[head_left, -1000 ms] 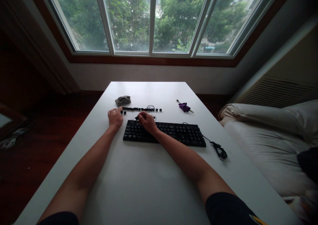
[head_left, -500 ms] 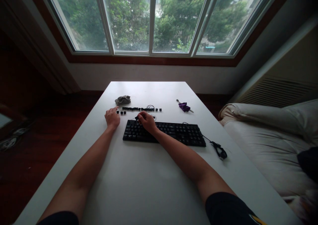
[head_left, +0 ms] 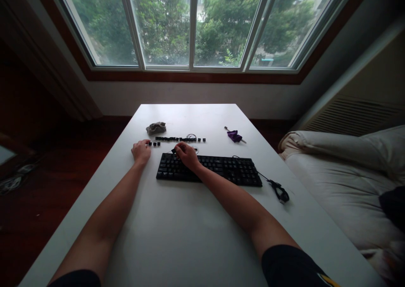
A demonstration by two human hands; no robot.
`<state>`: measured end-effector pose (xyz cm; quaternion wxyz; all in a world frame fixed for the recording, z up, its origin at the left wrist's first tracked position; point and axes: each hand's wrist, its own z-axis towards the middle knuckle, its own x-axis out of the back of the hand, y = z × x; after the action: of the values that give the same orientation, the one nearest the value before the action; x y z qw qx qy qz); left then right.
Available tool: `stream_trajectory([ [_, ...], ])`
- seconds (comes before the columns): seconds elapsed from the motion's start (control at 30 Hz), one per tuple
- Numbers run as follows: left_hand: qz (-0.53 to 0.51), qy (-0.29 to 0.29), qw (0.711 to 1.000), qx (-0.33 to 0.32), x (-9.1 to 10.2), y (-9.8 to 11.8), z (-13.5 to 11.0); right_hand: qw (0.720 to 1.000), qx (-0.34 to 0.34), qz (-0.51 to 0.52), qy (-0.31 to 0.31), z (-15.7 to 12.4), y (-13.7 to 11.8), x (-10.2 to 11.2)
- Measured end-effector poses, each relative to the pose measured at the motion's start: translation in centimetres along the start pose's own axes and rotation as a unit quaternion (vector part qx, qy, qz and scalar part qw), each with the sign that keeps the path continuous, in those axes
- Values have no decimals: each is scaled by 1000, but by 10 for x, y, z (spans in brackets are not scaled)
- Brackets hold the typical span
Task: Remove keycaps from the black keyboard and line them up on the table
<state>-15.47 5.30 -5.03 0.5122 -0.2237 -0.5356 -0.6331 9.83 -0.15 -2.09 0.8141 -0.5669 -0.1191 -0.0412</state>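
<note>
My left hand point(head_left: 141, 152) rests on the white table, its fingertips closed at the leftmost of a short row of black keycaps point(head_left: 154, 144). Over the upper left part of a black keyboard point(head_left: 221, 164) is my right hand point(head_left: 187, 155), pinching a small black tool point(head_left: 174, 150) that looks like a keycap puller. Thin wire shows beside it; the rest is hidden by my fingers. Behind the keyboard runs a longer row of keycaps point(head_left: 172, 139), with a wire loop point(head_left: 191, 136) next to it.
A crumpled grey cloth point(head_left: 156, 128) lies at the back left. At the back right is a purple cloth point(head_left: 234, 136) with a thin brush point(head_left: 225, 128). The keyboard's coiled cable point(head_left: 280, 193) lies to its right. A sofa point(head_left: 329, 169) stands beside the table point(head_left: 190, 228).
My left hand has shifted slightly left and down, its fingertips drawn in at the end keycap. My right hand stays almost still over the keyboard.
</note>
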Motion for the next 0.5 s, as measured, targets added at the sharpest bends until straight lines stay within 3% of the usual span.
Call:
stream_trajectory([
  [0.5, 23, 2, 1000, -8, 2, 6, -3, 1000, -4, 2, -4, 0, 2, 0],
])
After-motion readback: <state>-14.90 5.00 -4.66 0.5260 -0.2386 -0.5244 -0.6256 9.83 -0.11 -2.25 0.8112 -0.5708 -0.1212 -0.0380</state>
